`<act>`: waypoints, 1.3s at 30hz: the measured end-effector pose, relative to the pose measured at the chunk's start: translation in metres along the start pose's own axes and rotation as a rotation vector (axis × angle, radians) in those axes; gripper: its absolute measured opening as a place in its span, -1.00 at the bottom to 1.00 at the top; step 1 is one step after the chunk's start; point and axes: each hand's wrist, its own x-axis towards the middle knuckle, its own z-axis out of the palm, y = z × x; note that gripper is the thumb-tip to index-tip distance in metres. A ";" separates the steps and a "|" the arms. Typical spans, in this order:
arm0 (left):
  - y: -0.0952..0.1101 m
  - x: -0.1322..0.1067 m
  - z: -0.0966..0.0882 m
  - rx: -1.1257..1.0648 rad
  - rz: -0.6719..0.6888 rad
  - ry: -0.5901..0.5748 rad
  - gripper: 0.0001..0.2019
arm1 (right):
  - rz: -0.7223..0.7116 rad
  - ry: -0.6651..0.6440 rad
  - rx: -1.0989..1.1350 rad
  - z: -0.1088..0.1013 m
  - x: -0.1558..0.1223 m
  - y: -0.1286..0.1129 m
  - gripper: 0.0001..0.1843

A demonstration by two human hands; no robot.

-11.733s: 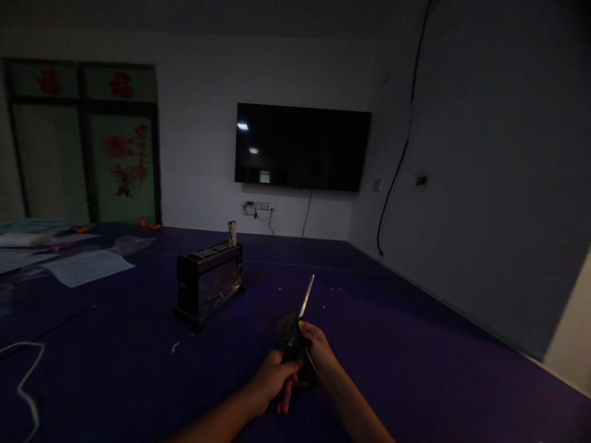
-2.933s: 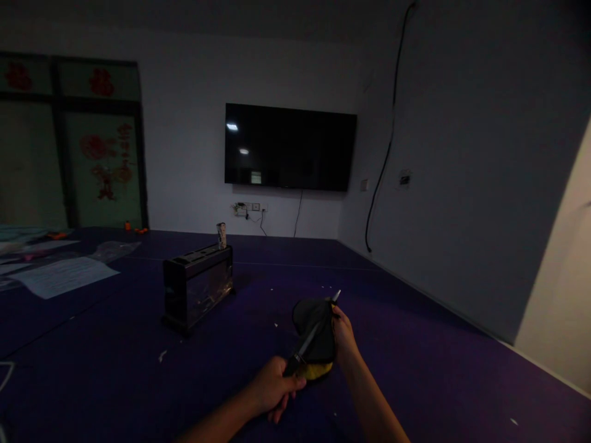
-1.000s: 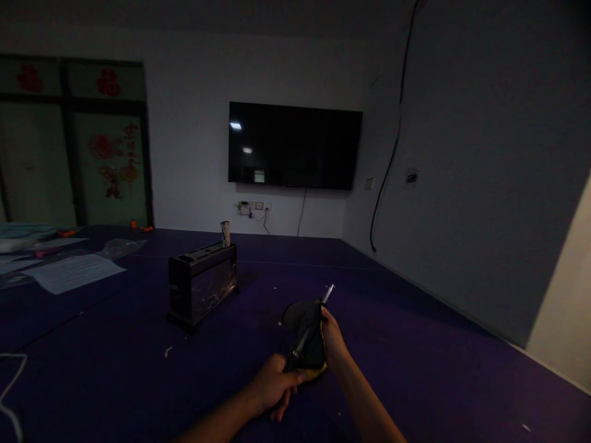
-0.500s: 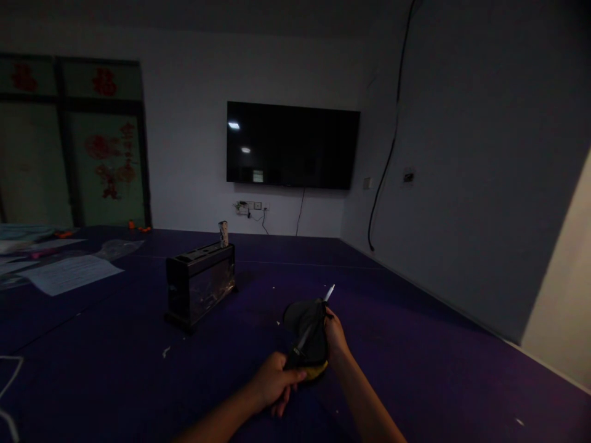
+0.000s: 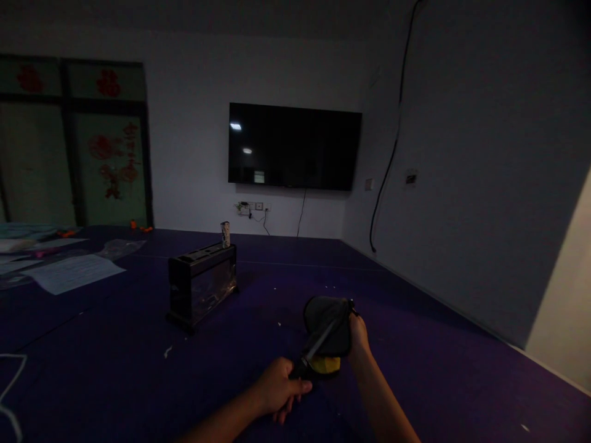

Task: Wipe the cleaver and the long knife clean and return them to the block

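A dark grey fabric pouch (image 5: 326,318) with a black edge and a yellow part showing underneath is held between my hands, just above the purple table. My left hand (image 5: 281,389) is closed around its near, dark end, where a pale narrow strip runs up across the grey fabric. The thumb lies stretched along that end. My right hand (image 5: 359,335) grips the far right edge of the pouch. Its fingertips are partly hidden behind the fabric, and dim light blurs the details.
A black box-shaped holder (image 5: 203,286) with clear sides stands left of the pouch, bearing a patterned upright cylinder (image 5: 225,235). Paper sheets (image 5: 76,274) lie farther left on the purple tabletop (image 5: 258,412). A white cable (image 5: 13,384) curves at the near left. White scraps (image 5: 167,352) are scattered about.
Both hands have shifted right slightly with the pouch, and the right hand has moved farther from the left. A white pen-like stick above the right hand is now out of sight.
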 end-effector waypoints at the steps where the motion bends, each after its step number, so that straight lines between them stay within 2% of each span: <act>1: 0.000 0.000 0.000 0.004 0.000 0.001 -0.61 | 0.007 0.015 0.005 -0.001 0.001 -0.001 -0.87; 15: -0.004 -0.001 -0.002 0.004 0.011 -0.002 -0.56 | 0.015 -0.022 0.057 0.014 -0.016 -0.003 -0.76; 27: -0.009 0.002 -0.002 -0.089 0.007 0.027 -0.58 | 0.038 -0.125 0.024 0.036 -0.042 0.002 -0.76; 39: -0.007 0.001 -0.001 -0.096 0.015 0.034 -0.58 | 0.075 -0.140 0.030 0.033 -0.040 0.007 -0.71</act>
